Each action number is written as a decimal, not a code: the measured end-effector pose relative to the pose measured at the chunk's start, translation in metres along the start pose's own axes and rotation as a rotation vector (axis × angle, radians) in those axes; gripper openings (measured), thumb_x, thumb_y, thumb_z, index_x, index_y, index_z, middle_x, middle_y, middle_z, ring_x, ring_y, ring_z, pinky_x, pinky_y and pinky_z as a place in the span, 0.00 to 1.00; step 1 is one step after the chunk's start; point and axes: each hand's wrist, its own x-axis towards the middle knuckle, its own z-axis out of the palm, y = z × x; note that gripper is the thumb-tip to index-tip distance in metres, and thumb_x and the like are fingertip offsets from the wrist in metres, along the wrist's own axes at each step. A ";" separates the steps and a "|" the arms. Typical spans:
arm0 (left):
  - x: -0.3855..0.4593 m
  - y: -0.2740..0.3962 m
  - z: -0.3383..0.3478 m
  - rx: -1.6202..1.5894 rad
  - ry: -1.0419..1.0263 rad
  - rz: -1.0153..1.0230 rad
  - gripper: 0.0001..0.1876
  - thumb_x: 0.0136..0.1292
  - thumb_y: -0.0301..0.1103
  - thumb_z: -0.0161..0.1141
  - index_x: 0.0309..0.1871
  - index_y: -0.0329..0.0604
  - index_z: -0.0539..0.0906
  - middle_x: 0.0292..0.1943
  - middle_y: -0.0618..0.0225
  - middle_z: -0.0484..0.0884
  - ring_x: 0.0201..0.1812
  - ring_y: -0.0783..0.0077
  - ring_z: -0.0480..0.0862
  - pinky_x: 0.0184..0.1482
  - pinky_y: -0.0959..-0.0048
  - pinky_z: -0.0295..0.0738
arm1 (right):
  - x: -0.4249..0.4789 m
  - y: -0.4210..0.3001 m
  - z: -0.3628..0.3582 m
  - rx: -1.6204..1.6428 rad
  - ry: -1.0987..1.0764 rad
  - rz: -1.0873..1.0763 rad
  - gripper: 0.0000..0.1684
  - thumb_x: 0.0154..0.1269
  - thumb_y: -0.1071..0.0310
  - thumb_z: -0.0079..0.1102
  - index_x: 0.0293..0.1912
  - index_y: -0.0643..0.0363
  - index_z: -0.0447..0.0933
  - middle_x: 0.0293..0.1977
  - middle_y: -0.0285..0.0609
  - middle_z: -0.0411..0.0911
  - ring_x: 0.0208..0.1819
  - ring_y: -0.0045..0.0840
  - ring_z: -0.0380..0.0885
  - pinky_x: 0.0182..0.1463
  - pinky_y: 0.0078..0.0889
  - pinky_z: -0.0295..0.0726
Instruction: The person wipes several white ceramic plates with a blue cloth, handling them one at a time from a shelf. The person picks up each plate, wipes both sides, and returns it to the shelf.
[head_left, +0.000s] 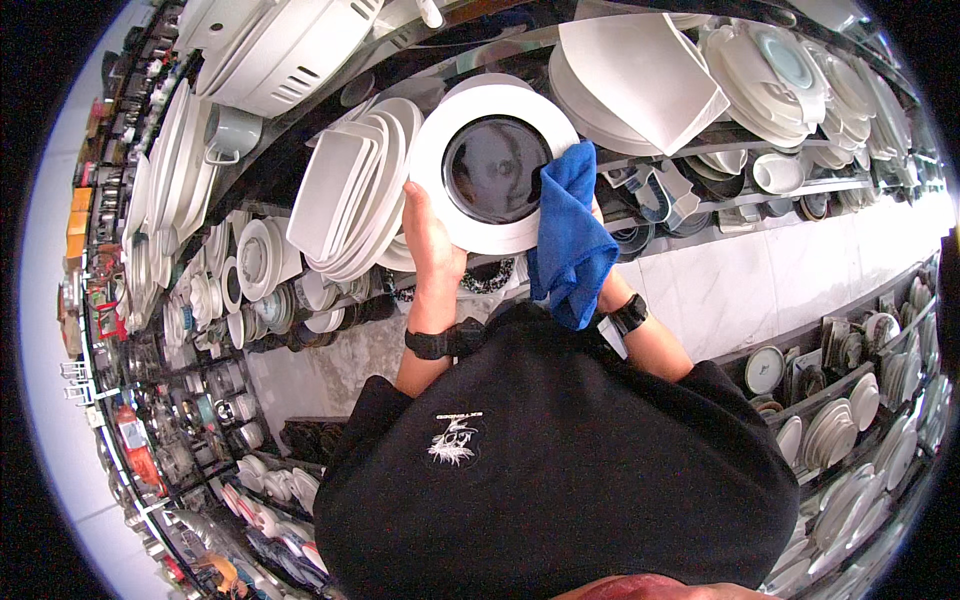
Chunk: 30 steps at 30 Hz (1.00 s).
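A round plate with a wide white rim and a glossy black centre is held up in front of me. My left hand grips its lower left rim, thumb on the face and the other fingers hidden behind. At the right rim, a blue cloth hangs in folds over the plate's edge. My right hand is mostly covered by that cloth and holds it against the rim. Just left of the plate, white rectangular and oval dishes lean together in a stack on the shelf.
A square white platter lies atop larger plates to the right. Beyond it are stacked oval plates. A grey mug stands at left. Lower shelves hold bowls. Pale floor tiles run between this shelving and a rack of plates behind me.
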 end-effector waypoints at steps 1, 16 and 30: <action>-0.004 0.001 0.002 0.033 0.031 0.031 0.36 0.80 0.58 0.43 0.74 0.31 0.64 0.70 0.56 0.72 0.69 0.60 0.74 0.71 0.59 0.68 | 0.003 -0.002 0.004 -0.003 0.018 -0.025 0.23 0.70 0.70 0.66 0.62 0.60 0.74 0.51 0.40 0.83 0.46 0.23 0.83 0.52 0.28 0.84; -0.037 0.023 -0.003 0.500 -0.082 0.335 0.21 0.82 0.42 0.48 0.56 0.30 0.80 0.44 0.68 0.82 0.45 0.79 0.76 0.51 0.77 0.71 | 0.023 -0.061 0.037 -0.890 0.205 -0.550 0.31 0.65 0.62 0.70 0.64 0.60 0.73 0.52 0.50 0.84 0.52 0.37 0.84 0.59 0.37 0.80; -0.041 0.003 0.024 0.359 0.063 0.237 0.19 0.83 0.40 0.44 0.50 0.33 0.81 0.44 0.67 0.83 0.44 0.77 0.79 0.49 0.74 0.75 | -0.009 -0.034 0.099 -1.267 -0.251 -1.018 0.42 0.56 0.64 0.70 0.71 0.53 0.70 0.74 0.51 0.63 0.78 0.52 0.55 0.79 0.61 0.53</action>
